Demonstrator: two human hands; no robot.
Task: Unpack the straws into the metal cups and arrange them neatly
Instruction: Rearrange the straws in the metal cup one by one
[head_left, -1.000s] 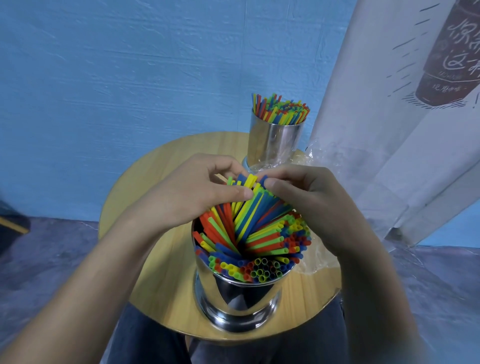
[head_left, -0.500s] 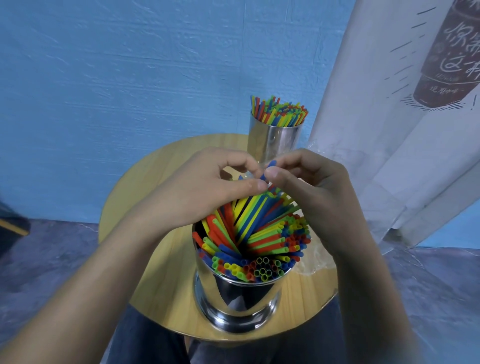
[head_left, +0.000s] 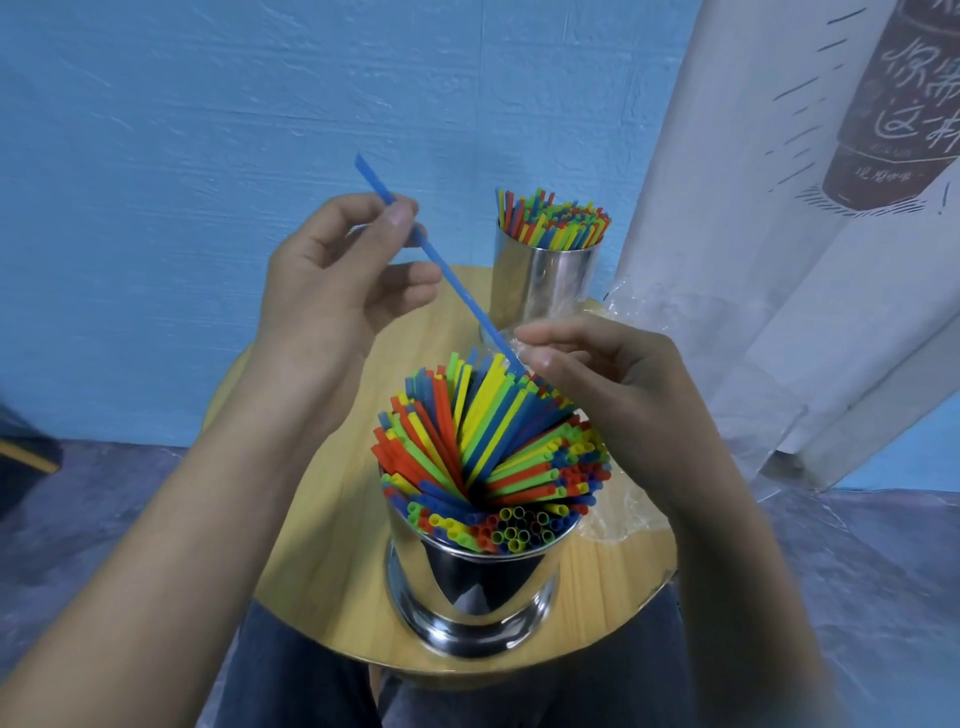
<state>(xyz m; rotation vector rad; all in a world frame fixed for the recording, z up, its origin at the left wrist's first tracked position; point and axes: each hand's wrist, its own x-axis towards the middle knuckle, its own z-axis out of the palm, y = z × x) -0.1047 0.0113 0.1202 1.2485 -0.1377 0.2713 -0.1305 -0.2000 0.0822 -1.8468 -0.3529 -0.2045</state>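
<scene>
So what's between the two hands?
A blue straw spans the gap: left hand pinches it near the top, right hand pinches its lower end. Seen in the head view.

The only writing is on the white hanging cloth (head_left: 769, 270) at the right: pale handwritten Chinese characters across a printed dark brown bottle drawing (head_left: 904, 119). The frame edge cuts off both large lines. A smaller line beneath them is too blurred to read.
</scene>
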